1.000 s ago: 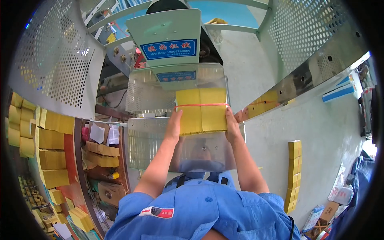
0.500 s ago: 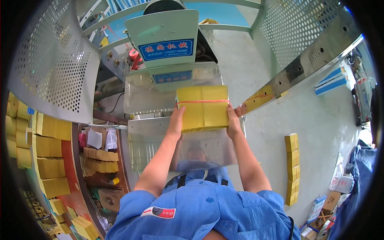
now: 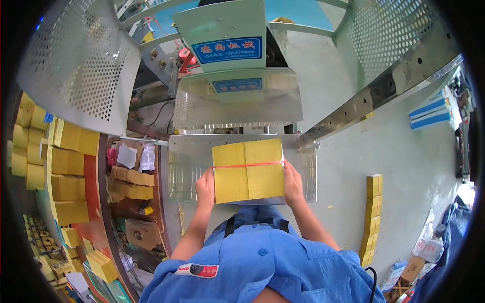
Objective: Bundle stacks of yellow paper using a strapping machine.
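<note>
Asker: What is closest?
Describer: A light-blue, short-sleeved cloth shirt (image 3: 235, 252), the wearer's own. Just beyond it, a bare left hand (image 3: 205, 188) and a bare right hand (image 3: 292, 183) flank a yellow, block-shaped paper bundle (image 3: 247, 182) crossed by a thin red band (image 3: 230, 166).

Asker: How is the grip?
Describer: Closed on the bundle from both sides; any fingers underneath are hidden.

Asker: What has just changed?
Describer: The bundle is nearer the shirt. Half a second ago it overlapped the upper shiny metal plate (image 3: 237, 103); now it appears only over the lower shiny metal surface (image 3: 189, 166), slightly turned. I judge it is being drawn back from the machine. Whether it touches that surface, I cannot tell.

Asker: And the room?
Describer: Left, tall yellow paper stacks (image 3: 69, 189) line a red-topped surface (image 3: 92, 187). Right, a row of small yellow blocks (image 3: 373, 217) lies on the grey floor (image 3: 333, 166). Farther off, perforated grey metal panels (image 3: 86, 76) flank a pale green machine cover (image 3: 220, 25).
</note>
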The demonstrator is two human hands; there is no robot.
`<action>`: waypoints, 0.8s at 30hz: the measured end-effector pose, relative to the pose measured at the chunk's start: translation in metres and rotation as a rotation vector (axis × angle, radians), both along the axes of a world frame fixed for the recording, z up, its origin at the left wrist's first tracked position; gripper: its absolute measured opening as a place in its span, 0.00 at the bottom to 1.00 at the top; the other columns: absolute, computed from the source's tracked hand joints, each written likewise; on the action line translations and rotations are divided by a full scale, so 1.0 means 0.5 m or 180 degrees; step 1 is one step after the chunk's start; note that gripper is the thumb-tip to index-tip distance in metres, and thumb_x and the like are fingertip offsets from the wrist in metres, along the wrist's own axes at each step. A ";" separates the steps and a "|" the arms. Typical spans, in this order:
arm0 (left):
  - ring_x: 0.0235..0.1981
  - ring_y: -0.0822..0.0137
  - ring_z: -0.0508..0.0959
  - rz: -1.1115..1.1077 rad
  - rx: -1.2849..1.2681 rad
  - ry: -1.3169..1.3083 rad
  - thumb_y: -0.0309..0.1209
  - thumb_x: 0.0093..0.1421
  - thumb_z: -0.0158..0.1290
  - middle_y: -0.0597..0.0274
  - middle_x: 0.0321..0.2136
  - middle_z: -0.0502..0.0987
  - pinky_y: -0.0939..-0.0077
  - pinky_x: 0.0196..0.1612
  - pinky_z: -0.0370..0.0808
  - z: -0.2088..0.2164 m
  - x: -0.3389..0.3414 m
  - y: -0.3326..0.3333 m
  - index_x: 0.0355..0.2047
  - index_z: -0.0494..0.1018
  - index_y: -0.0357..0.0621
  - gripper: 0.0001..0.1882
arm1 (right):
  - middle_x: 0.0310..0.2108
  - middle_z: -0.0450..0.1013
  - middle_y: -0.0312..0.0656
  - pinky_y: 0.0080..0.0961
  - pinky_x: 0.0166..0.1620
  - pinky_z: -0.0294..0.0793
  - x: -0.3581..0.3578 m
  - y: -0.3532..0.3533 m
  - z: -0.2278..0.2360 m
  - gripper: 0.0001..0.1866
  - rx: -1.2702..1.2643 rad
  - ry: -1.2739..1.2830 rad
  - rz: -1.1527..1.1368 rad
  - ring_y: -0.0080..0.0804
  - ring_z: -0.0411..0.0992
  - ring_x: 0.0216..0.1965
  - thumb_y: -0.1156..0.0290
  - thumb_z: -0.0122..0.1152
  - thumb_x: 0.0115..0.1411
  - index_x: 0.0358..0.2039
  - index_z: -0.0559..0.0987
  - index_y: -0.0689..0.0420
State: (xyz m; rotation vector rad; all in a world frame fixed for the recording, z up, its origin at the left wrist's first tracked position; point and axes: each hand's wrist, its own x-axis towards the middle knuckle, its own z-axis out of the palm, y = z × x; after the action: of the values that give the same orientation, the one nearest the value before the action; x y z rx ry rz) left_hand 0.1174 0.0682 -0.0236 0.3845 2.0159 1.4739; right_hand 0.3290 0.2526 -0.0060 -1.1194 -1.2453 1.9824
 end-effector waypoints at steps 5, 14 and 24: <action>0.40 0.69 0.77 0.0327 0.0222 0.1101 0.28 0.69 0.46 0.56 0.39 0.79 0.74 0.44 0.73 0.032 0.036 0.011 0.47 0.74 0.37 0.12 | 0.39 0.77 0.48 0.32 0.42 0.75 0.041 0.015 0.033 0.15 0.1814 -0.1809 0.0616 0.42 0.76 0.34 0.66 0.48 0.69 0.48 0.78 0.58; 0.39 0.76 0.73 0.0798 0.1207 -0.0262 0.26 0.69 0.47 0.66 0.38 0.74 0.79 0.45 0.73 0.025 0.075 0.026 0.43 0.71 0.40 0.06 | 0.36 0.73 0.46 0.28 0.42 0.73 0.009 -0.002 0.016 0.09 0.2356 -0.0714 -0.0297 0.36 0.73 0.35 0.74 0.49 0.66 0.43 0.76 0.62; 0.41 0.76 0.72 -0.0089 0.1439 -0.0766 0.26 0.67 0.49 0.68 0.37 0.73 0.80 0.47 0.70 0.034 0.014 0.012 0.44 0.70 0.42 0.06 | 0.33 0.71 0.48 0.32 0.41 0.71 0.025 -0.004 0.008 0.07 0.2111 -0.0933 -0.0229 0.38 0.71 0.34 0.73 0.48 0.66 0.36 0.74 0.62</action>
State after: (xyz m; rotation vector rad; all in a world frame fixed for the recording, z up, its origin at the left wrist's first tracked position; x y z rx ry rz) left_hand 0.1245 0.0743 -0.0067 0.3930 1.4790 1.8595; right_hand 0.3416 0.2507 -0.0020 -1.0956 -1.8016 1.2156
